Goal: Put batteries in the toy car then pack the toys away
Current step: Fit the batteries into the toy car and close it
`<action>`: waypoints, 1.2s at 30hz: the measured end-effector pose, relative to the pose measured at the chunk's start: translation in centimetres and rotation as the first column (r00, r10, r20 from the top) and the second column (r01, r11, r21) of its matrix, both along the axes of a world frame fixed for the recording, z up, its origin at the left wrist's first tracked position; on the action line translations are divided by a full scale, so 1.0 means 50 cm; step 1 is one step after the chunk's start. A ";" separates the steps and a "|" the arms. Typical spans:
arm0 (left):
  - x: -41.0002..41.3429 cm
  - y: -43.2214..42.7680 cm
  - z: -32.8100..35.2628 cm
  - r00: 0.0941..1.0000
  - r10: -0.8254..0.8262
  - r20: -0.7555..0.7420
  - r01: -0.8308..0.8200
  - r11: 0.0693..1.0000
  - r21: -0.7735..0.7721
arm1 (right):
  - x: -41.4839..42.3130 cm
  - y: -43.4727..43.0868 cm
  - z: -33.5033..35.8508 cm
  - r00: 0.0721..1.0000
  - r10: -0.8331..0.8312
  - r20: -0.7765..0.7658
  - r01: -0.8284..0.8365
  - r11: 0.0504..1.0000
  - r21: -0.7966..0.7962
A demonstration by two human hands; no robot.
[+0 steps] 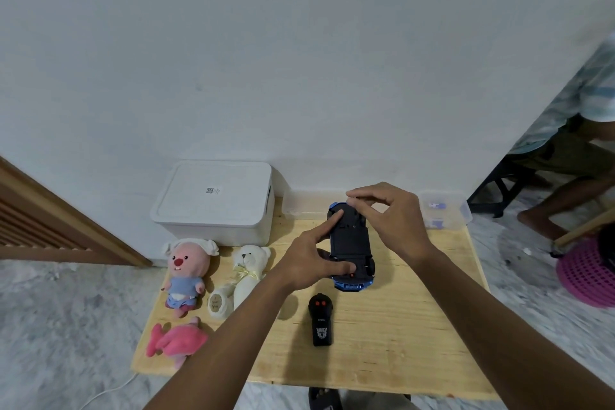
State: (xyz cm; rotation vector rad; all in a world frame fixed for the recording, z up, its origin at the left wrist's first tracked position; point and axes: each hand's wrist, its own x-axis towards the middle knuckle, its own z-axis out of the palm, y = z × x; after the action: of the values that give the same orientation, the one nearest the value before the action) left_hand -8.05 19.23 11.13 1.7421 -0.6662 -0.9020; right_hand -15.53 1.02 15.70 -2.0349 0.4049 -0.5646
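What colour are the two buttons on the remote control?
Red buttons on the black remote; head view.

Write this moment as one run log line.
toy car: upside down; left hand: grips it; right hand: pinches its far end; storage box: lid on

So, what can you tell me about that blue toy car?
The toy car is upside down, black plastic underside up, blue body showing at both ends, a black wheel at its near right corner. It points away from the camera, over the wooden table. The left hand holds its left side; the right hand pinches its far end.
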 end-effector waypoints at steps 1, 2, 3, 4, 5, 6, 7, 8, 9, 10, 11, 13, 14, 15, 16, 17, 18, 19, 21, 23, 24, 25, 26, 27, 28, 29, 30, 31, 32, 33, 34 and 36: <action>0.000 -0.001 0.000 1.000 0.001 0.000 -0.001 1.000 0.002 | 0.000 -0.001 -0.001 1.000 0.002 0.004 -0.002 1.000 -0.016; 0.001 -0.002 -0.001 1.000 0.003 -0.003 -0.003 1.000 0.003 | 0.000 -0.001 -0.002 1.000 0.007 0.001 -0.006 0.999 -0.041; 0.003 -0.003 -0.002 1.000 0.004 -0.008 -0.004 1.000 0.004 | 0.000 -0.001 -0.004 1.000 0.012 -0.005 -0.013 0.998 -0.062; 0.004 -0.004 -0.002 1.000 0.005 -0.012 -0.005 1.000 0.004 | 0.000 -0.001 -0.005 1.000 0.018 -0.013 -0.018 0.998 -0.068; 0.005 -0.005 -0.002 1.000 0.005 -0.013 -0.005 1.000 0.007 | 0.001 -0.001 -0.005 1.000 0.022 -0.020 -0.023 0.998 -0.059; 0.006 -0.006 -0.002 1.000 0.004 -0.012 -0.004 1.000 0.010 | 0.002 -0.002 -0.005 0.999 0.023 -0.025 -0.024 0.999 -0.043; 0.006 -0.007 -0.002 1.000 0.002 -0.010 -0.001 1.000 0.013 | 0.003 -0.003 -0.004 1.000 0.019 -0.025 -0.020 0.999 -0.031; 0.006 -0.007 -0.002 1.000 0.000 -0.009 0.000 1.000 0.013 | 0.004 -0.005 -0.004 1.000 0.014 -0.018 -0.015 0.999 -0.030; 0.005 -0.008 -0.001 1.000 0.000 -0.010 0.001 1.000 0.011 | 0.004 -0.007 -0.004 1.000 0.015 -0.003 -0.015 0.999 -0.038; 0.006 -0.009 -0.001 1.000 -0.001 -0.013 0.001 1.000 0.009 | 0.004 -0.008 -0.004 1.000 0.019 0.009 -0.018 0.998 -0.055; 0.006 -0.010 -0.001 1.000 0.000 -0.014 0.001 1.000 0.008 | 0.004 -0.008 -0.004 1.000 0.024 0.017 -0.023 0.997 -0.073; 0.007 -0.013 0.000 1.000 -0.002 -0.017 0.002 1.000 0.008 | 0.002 -0.007 -0.004 1.000 0.025 0.006 -0.025 0.997 -0.079; 0.007 -0.014 0.000 1.000 -0.003 -0.017 0.003 1.000 0.008 | 0.001 -0.008 -0.002 1.000 0.023 -0.006 -0.024 0.998 -0.065; 0.008 -0.015 0.000 1.000 -0.005 -0.014 0.005 1.000 0.009 | 0.001 -0.009 -0.001 1.000 0.023 -0.014 -0.023 0.999 -0.048; 0.007 -0.017 0.000 1.000 -0.008 -0.013 0.008 1.000 0.011 | 0.001 -0.010 0.000 1.000 0.022 -0.015 -0.022 0.999 -0.034; 0.007 -0.018 0.000 1.000 -0.010 -0.012 0.010 1.000 0.011 | 0.001 -0.012 0.000 1.000 0.019 -0.009 -0.019 0.999 -0.029; 0.007 -0.019 0.000 1.000 -0.011 -0.012 0.011 1.000 0.010 | 0.001 -0.014 -0.001 1.000 0.014 0.004 -0.014 0.999 -0.032; 0.006 -0.020 0.000 1.000 -0.012 -0.013 0.012 1.000 0.008 | 0.001 -0.016 -0.002 1.000 0.011 0.017 -0.010 0.999 -0.041; 0.007 -0.022 -0.002 1.000 -0.012 -0.008 0.012 1.000 0.004 | -0.002 -0.017 -0.005 1.000 0.014 0.027 -0.012 0.998 -0.063; 0.007 -0.022 -0.002 1.000 -0.014 -0.003 0.014 1.000 0.007 | -0.006 -0.016 -0.005 1.000 0.021 0.008 -0.020 0.997 -0.072; 0.007 -0.022 -0.002 1.000 -0.015 -0.001 0.015 1.000 0.011 | -0.008 -0.017 -0.004 1.000 0.022 -0.007 -0.022 0.998 -0.060; 0.006 -0.021 -0.002 1.000 -0.017 0.000 0.017 1.000 0.014 | -0.008 -0.017 -0.003 1.000 0.022 -0.014 -0.022 0.999 -0.043; 0.004 -0.020 -0.001 1.000 -0.019 0.001 0.019 1.000 0.015 | -0.008 -0.017 -0.002 1.000 0.018 -0.008 -0.018 0.999 -0.031; 0.002 -0.020 0.000 1.000 -0.020 0.002 0.020 1.000 0.013 | -0.008 -0.017 -0.002 1.000 0.011 0.008 -0.011 1.000 -0.026; 0.001 -0.019 0.000 1.000 -0.020 0.001 0.020 1.000 0.011 | -0.007 -0.017 -0.002 1.000 0.004 0.026 -0.003 1.000 -0.028; 0.000 -0.019 0.001 1.000 -0.018 -0.001 0.018 1.000 0.009 | -0.006 -0.015 -0.002 0.999 0.002 0.039 -0.001 0.999 -0.037; 0.000 -0.018 0.001 1.000 -0.013 -0.003 0.013 1.000 0.008 | -0.006 -0.014 -0.002 0.999 0.006 0.043 -0.003 0.999 -0.052; 0.000 -0.017 0.001 1.000 -0.008 -0.006 0.008 1.000 0.005 | -0.007 -0.012 -0.002 0.999 0.012 0.037 -0.010 0.998 -0.066; 0.000 -0.016 0.001 1.000 -0.005 -0.007 0.005 1.000 0.003 | -0.007 -0.010 -0.001 1.000 0.018 0.023 -0.016 0.997 -0.070; 0.001 -0.015 0.002 1.000 -0.005 -0.006 0.005 1.000 0.004 | -0.007 -0.009 0.000 1.000 0.020 0.008 -0.020 0.998 -0.060; 0.001 -0.015 0.002 1.000 -0.006 -0.003 0.006 1.000 0.006 | -0.006 -0.008 0.001 1.000 0.021 -0.001 -0.021 0.999 -0.042; -0.001 -0.013 0.003 1.000 -0.008 -0.002 0.008 1.000 0.009 | -0.003 -0.008 0.001 1.000 0.011 0.016 -0.011 1.000 -0.013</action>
State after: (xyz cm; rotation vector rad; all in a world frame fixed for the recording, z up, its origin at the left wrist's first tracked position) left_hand -8.09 18.58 11.28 1.7479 -0.6695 -0.9135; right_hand -15.69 0.60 15.74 -2.0424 0.3813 -0.5773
